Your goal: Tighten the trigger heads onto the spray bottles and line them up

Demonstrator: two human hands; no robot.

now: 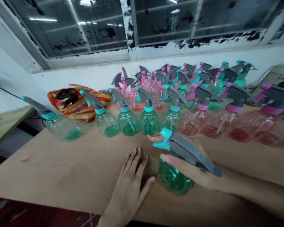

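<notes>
My right hand [191,170] is wrapped round the neck of a green spray bottle [174,178] with a grey and turquoise trigger head. Its nozzle points left and the bottle is close to the table surface; whether its base touches I cannot tell. Just left of it, my left hand [132,184] lies flat on the wooden table [68,170], fingers stretched out, holding nothing. Beyond both hands runs a front row of bottles: green ones such as this spray bottle [149,121] to the left, pink ones such as this spray bottle [219,121] to the right.
Behind the front row stand many more pink and green spray bottles [161,90] against the wall. One green bottle [63,126] stands apart at the left. A red and yellow plastic bag [85,102] lies behind it. Windows [85,28] rise at the back.
</notes>
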